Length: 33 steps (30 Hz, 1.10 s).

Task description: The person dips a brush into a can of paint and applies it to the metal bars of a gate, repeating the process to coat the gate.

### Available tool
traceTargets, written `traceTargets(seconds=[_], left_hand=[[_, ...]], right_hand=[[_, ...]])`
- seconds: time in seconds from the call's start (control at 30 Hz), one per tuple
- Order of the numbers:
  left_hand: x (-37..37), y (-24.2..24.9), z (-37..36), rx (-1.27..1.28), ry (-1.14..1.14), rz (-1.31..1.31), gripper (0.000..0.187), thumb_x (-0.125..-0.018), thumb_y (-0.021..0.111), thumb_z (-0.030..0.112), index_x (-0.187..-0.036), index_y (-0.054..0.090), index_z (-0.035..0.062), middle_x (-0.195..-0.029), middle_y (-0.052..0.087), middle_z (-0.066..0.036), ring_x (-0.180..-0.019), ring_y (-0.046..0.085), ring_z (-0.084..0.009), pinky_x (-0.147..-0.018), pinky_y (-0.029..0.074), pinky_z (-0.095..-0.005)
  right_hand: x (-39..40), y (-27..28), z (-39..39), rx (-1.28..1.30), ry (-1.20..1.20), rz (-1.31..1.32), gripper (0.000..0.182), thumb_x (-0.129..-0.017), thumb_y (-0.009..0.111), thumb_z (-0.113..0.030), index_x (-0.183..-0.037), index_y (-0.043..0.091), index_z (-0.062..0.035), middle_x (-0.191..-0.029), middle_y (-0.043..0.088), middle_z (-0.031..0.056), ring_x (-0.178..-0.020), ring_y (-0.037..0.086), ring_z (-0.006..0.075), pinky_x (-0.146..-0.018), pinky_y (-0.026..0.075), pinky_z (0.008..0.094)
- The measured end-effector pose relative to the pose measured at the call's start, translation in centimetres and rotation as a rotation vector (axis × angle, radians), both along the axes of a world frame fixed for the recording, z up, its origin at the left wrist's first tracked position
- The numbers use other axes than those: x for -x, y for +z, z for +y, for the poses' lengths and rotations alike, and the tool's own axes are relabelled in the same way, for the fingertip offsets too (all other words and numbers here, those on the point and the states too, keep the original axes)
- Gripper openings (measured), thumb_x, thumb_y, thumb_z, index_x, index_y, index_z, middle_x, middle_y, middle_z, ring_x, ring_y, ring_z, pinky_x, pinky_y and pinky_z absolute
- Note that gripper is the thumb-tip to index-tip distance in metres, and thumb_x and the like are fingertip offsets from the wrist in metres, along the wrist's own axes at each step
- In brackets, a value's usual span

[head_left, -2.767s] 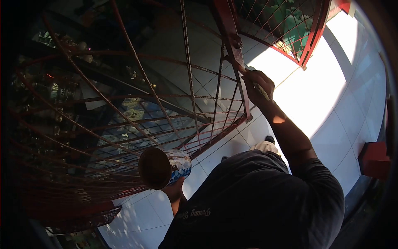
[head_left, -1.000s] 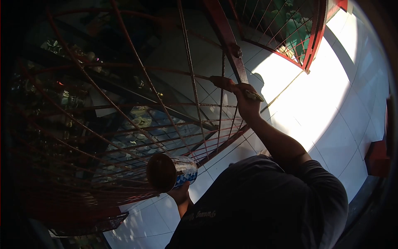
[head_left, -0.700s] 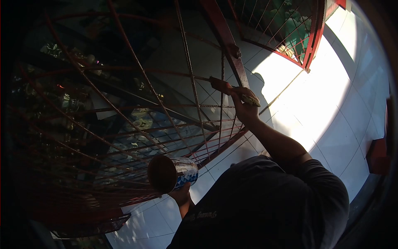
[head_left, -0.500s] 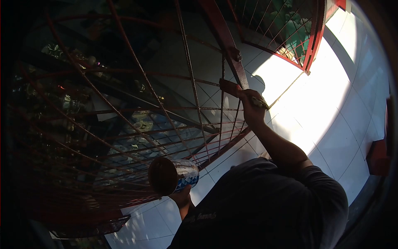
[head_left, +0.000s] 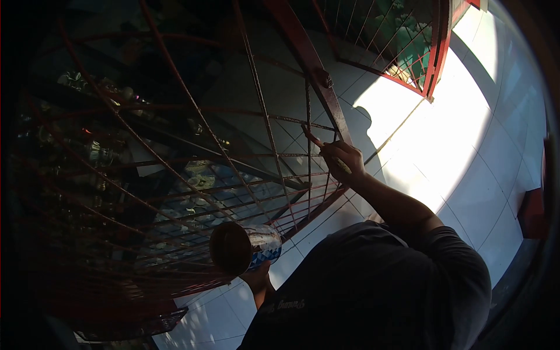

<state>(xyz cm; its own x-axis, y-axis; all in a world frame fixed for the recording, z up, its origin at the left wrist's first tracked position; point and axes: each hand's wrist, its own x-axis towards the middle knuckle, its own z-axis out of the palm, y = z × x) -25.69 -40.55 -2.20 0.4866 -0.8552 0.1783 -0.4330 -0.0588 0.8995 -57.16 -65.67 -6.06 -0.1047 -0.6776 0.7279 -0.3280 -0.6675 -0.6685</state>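
Observation:
My right hand (head_left: pixel 344 158) is closed around a paintbrush (head_left: pixel 314 137), its pale handle running back under the fingers. The brush's tip lies right at the crossing of thin bars in a red metal grille (head_left: pixel 265 111), close to the wide frame bar (head_left: pixel 326 99). Low in the view, my left hand (head_left: pixel 258 281) grips a paint can (head_left: pixel 265 244) from beneath. The can is tilted with its open mouth toward the grille, showing a brown inside and a blue patterned label.
Pale floor tiles (head_left: pixel 466 169) lie to the right, partly in bright sunlight. A second red grille panel (head_left: pixel 429 76) with green behind it stands at the top right. Dim glassy items (head_left: pixel 96 151) show behind the bars at left. A red object (head_left: pixel 532 214) sits at the far right.
My right hand has moved down and a little left along the grille, and the brush has turned to point more upward. My left hand and the can are nearly where they were.

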Motion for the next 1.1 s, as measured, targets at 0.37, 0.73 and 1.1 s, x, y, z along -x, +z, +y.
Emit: traceTargets(seconds=[0.37, 0.73, 1.1], left_hand=[[0.6, -2.3, -2.4, 0.383, -0.128, 0.302, 0.099, -0.062, 0.097, 0.021, -0.141, 0.041, 0.0017, -0.134, 0.053, -0.013, -0.127, 0.049, -0.0285, -0.112, 0.035, -0.0417], [0.4, -3.8, -2.9, 0.368, -0.142, 0.278, 0.103, -0.06, 0.096, 0.021, -0.143, 0.039, 0.0037, -0.137, 0.053, -0.013, -0.127, 0.051, -0.0297, -0.111, 0.038, -0.0437], [5.2, 0.7, -4.7, 0.405, -0.248, 0.162, 0.105, -0.054, 0.098, 0.023, -0.141, 0.042, 0.0034, -0.136, 0.055, -0.014, -0.123, 0.058, -0.0302, -0.105, 0.049, -0.0465]], right_hand=[[0.5, 1.2, 0.2, -0.019, -0.022, -0.035, 0.014, -0.084, 0.072, 0.004, -0.095, 0.069, -0.0042, -0.086, 0.07, 0.0122, -0.074, 0.072, 0.0234, -0.062, 0.056, 0.0318], [-0.1, 11.2, -2.7, -0.078, 0.133, -0.037, 0.007, -0.087, 0.074, -0.004, -0.093, 0.075, -0.0062, -0.091, 0.073, 0.0073, -0.079, 0.072, 0.0201, -0.069, 0.057, 0.0322], [7.7, 5.5, 0.7, -0.123, 0.043, 0.031, 0.007, -0.09, 0.07, -0.001, -0.095, 0.067, 0.0027, -0.084, 0.071, 0.009, -0.08, 0.071, 0.015, -0.076, 0.056, 0.0278]])
